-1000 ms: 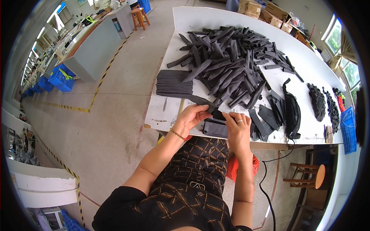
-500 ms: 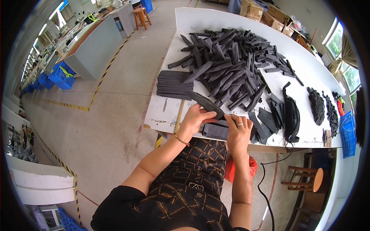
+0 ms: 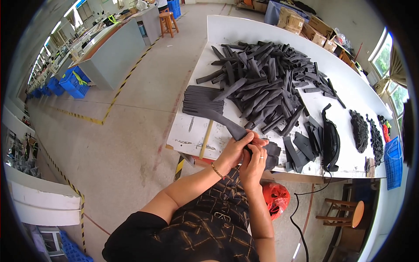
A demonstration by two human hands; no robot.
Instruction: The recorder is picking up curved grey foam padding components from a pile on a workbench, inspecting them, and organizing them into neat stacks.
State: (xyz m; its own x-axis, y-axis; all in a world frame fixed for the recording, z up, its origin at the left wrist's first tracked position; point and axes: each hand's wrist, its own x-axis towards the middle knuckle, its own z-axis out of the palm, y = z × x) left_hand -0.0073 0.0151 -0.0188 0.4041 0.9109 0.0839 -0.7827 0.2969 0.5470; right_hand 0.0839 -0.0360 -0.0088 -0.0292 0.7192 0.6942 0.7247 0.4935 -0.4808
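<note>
Gripping a dark strip (image 3: 233, 128) near its lower end, the left hand (image 3: 236, 149) meets the right hand (image 3: 254, 165), whose curled fingers clasp the same end, partly hidden. From there the strip slants up and left across the table (image 3: 185, 142), its far end along the near side of a neat stack (image 3: 203, 98). Beyond lies a loose pile (image 3: 262, 81); rightward, a black pouch (image 3: 331, 142).
</note>
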